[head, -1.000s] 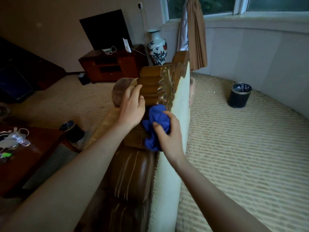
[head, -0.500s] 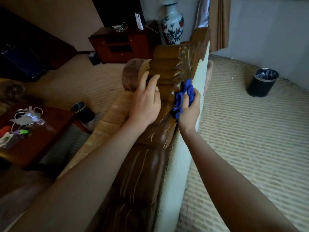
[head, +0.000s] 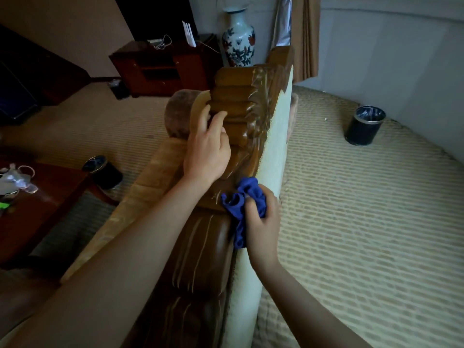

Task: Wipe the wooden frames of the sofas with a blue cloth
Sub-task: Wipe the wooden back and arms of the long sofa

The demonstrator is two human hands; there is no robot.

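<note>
Right fingers: we have them curled round the bunched blue cloth [head: 241, 204], the right hand [head: 263, 222] gripping it and pressing it against the carved wood.
Cloth from the fingers: it bulges out to the left of our knuckles and above them, and a tail hangs down below the thumb side, touching the frame.
Left fingers: our left hand [head: 207, 149] rests on the ribbed top of the wooden frame [head: 241, 104]; the fingers lie loosely bent over the ridges and hold nothing, steadying only.
Frame's long axis: it runs straight away from us, from the glossy rounded section just beside the right wrist up to the stepped carving beyond the left fingertips.
Which hand is nearer: the right, with the cloth, sits closer to us and lower; the left sits further up the rail.
What the next stroke turns on: we judge uncleaned wood lies both ahead of and behind the cloth along that axis, so strokes should follow the rail.
Beyond the fingers: the pale sofa back [head: 276, 146] runs just right of the cloth.
</note>
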